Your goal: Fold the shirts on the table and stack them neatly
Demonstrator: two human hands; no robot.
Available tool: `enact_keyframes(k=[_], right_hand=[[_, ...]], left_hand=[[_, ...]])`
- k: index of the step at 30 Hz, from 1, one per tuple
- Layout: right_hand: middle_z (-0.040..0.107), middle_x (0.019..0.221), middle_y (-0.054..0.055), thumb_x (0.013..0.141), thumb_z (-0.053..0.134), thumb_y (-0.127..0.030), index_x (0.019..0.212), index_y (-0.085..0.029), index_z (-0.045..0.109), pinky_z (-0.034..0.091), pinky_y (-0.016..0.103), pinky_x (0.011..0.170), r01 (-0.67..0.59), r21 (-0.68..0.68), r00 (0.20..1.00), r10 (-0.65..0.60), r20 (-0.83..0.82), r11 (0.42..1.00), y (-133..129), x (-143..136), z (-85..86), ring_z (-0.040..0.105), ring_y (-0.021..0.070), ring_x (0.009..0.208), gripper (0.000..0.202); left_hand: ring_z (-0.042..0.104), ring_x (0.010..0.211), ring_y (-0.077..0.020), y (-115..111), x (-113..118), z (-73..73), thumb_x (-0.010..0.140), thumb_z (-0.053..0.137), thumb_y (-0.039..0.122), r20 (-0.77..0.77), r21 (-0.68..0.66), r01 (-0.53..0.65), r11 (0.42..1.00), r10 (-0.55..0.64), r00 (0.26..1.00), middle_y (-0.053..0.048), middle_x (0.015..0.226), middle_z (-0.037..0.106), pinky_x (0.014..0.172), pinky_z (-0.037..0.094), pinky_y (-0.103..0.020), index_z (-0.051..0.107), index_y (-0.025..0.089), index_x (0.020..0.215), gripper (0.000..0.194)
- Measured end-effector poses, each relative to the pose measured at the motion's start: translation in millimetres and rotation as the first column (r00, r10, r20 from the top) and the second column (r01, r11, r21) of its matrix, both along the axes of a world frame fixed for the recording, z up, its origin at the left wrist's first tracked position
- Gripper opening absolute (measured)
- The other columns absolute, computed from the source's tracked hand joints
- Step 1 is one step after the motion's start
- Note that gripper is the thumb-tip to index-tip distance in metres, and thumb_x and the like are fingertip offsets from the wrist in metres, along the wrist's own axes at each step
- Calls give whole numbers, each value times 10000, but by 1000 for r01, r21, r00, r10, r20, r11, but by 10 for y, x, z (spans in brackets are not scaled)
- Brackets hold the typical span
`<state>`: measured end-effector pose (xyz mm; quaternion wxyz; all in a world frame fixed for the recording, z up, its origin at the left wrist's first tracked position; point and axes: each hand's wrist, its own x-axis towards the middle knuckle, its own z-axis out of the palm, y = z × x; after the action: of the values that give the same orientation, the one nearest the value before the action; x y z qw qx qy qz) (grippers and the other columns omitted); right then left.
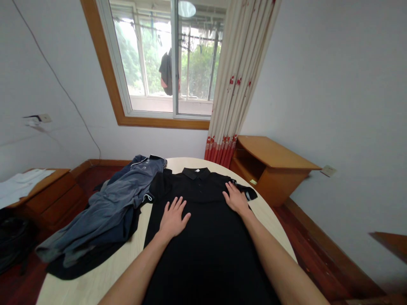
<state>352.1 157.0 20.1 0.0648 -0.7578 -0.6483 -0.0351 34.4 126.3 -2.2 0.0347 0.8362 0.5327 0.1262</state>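
Note:
A black polo shirt point(203, 237) lies spread front side up, its collar at the far end and its lower part running toward me out of view. My left hand point(173, 217) rests flat on the left chest area, fingers spread. Near the right shoulder, my right hand point(235, 198) lies on the cloth with its fingers apart. The right sleeve point(251, 192), with a light grey band, sticks out past that hand. At the other side the left sleeve point(158, 184) touches a heap of other shirts.
A pale round table point(276, 228) carries the shirts. Grey and dark shirts point(117, 207) are piled at its left, hanging over the edge. A wooden cabinet point(273, 169) stands behind right, beside a curtain point(238, 76). White papers or cloth point(23, 186) lie on a low wooden cabinet at far left.

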Motion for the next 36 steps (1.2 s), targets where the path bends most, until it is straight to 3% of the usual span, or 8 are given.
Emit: enact_keyframes(k=[3,5,12,17,20,29,33,36], right_hand=[[329,1601,171,1011,330,-371,1510,-72,382,138,520,1204,182,11,979,-182,90,983,213,336,53,238,291,1497,584],[322,1595,200,1001,351,-359,1491,-47,401,123,559,1191,301,4,949,-300,94,954,315,392,62,230,321,1493,583],[254,1642,104,1006,273,-485,1539,-164,364,125,518,1209,87,-91,994,-93,-62,992,465,-21,-95,186,271,1515,629],[173,1664,112,993,177,-564,1586,-166,248,102,600,1193,329,-138,923,-349,-161,934,550,114,-186,105,332,1529,717],[129,1671,126,981,171,-591,1589,-141,228,88,629,1183,376,-175,898,-405,-172,910,650,230,-181,71,379,1524,759],[243,1641,137,992,229,-557,1553,-144,333,88,628,1179,350,-80,926,-358,-120,933,759,255,-75,158,379,1506,704],[294,1619,149,1014,235,-436,1513,-106,400,78,585,1192,265,100,964,-259,-64,959,537,-195,30,181,348,1502,621],[266,1635,122,1010,263,-488,1521,-135,396,133,547,1198,60,33,989,-55,-135,998,239,-654,94,181,322,1511,635]], left_hand=[[236,1514,-263,-9,6,15,987,377,496,-9,-1,-14,1000,14,1000,-34,1612,332,1222,214,-520,437,245,1502,576],[229,1516,-263,-13,20,28,985,380,498,-12,-6,-16,1000,15,1000,-31,1614,326,1223,212,-519,434,247,1504,578],[229,1516,-266,-12,20,38,985,377,501,-8,-16,-16,1000,16,1000,-32,1615,324,1224,208,-525,432,248,1507,582],[224,1518,-265,-5,15,35,989,356,519,-3,-32,-2,999,2,1000,-26,1620,311,1226,205,-530,418,249,1516,595],[216,1520,-264,-7,19,43,989,352,523,3,-41,0,999,0,1000,-23,1624,300,1228,199,-532,411,245,1520,602],[209,1522,-255,-13,21,55,988,337,550,10,-54,3,999,-3,1000,-25,1626,295,1232,190,-530,411,238,1518,619],[219,1520,-259,-3,20,60,986,355,534,9,-50,0,999,0,1000,-29,1625,298,1227,196,-536,419,242,1513,606],[218,1520,-255,2,19,51,984,372,520,10,-51,1,999,-1,1000,-32,1625,297,1228,192,-532,423,240,1510,598]])
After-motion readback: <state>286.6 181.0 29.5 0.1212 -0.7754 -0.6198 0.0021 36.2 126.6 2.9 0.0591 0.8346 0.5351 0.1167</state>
